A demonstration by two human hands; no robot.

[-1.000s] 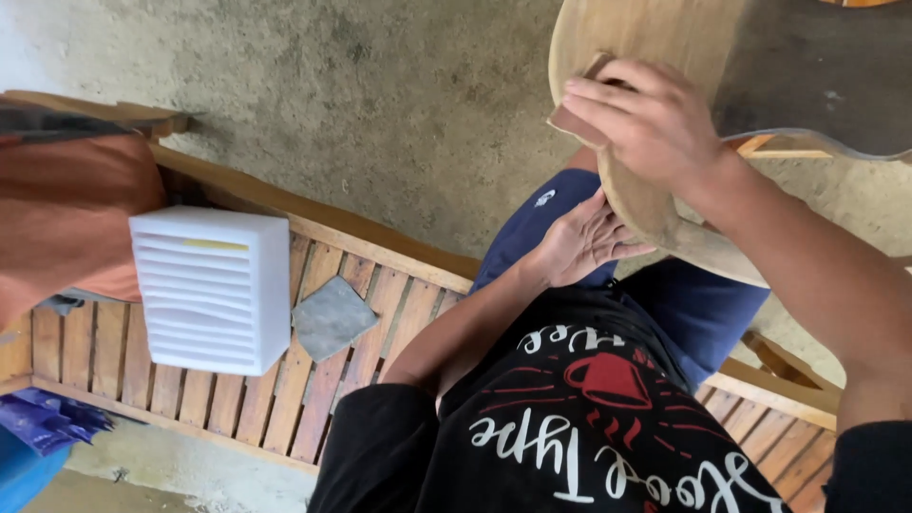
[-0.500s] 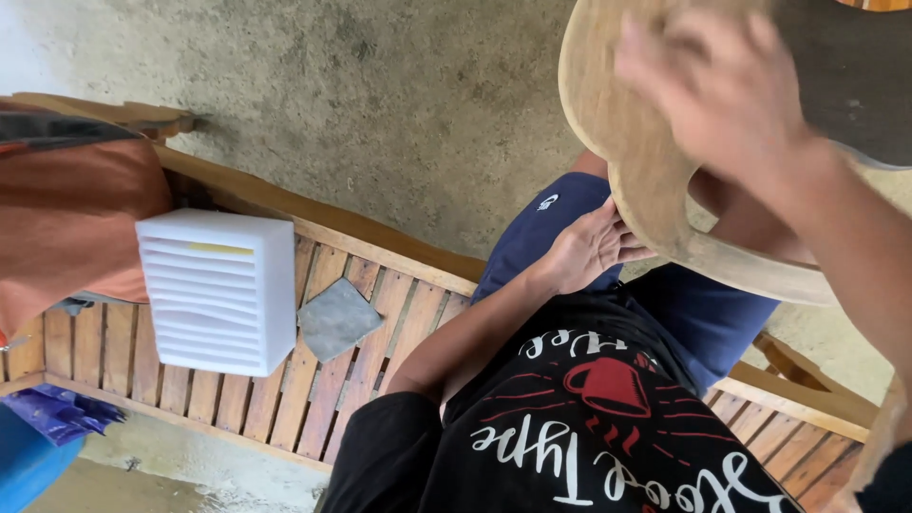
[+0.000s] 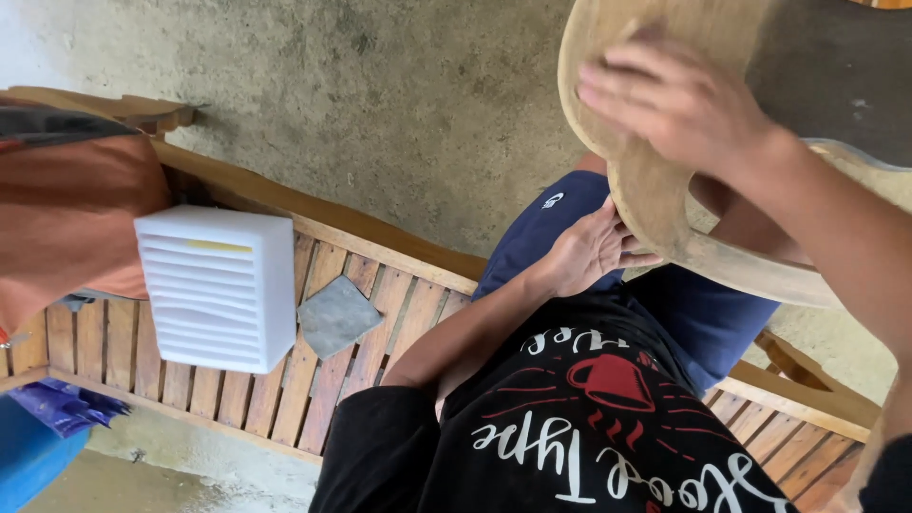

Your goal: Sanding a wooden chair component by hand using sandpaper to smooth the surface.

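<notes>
Across the lap, the guitar body is steadied underneath by the loosely cupped left hand, so the flat, blurred right hand should rub with even pressure.

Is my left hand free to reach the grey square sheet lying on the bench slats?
Probably yes. The left hand only rests against the curved wooden piece on the lap, and the grey square sheet lies uncovered on the slatted bench beside the white ribbed box.
</notes>
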